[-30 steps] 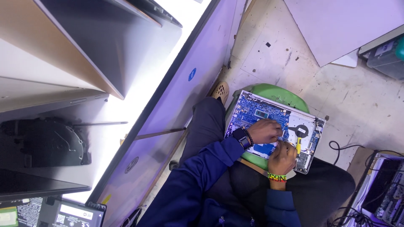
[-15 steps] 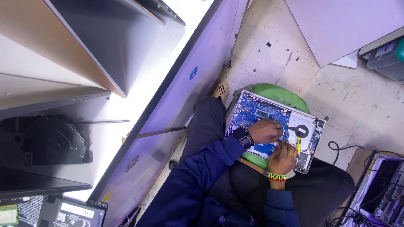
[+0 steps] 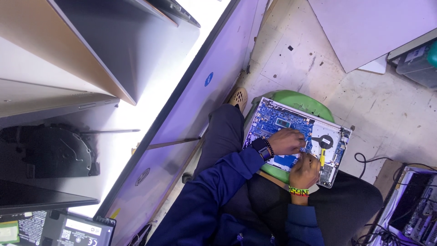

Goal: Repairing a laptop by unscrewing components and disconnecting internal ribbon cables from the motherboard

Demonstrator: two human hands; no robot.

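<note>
Both hands work over an opened laptop lying on a green stool between the person's knees, and they hide much of its blue board. The left hand has curled fingers pressed to the board, what they pinch too small to tell; the right hand is closed around a yellow-handled screwdriver. Compared with half a second ago, nothing has visibly shifted.

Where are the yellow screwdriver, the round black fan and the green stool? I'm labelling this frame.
yellow screwdriver [image 3: 322, 156], head view, on its yellow handle.
round black fan [image 3: 324, 140], head view, on its hub.
green stool [image 3: 304, 101], head view, on its far rim.
</note>
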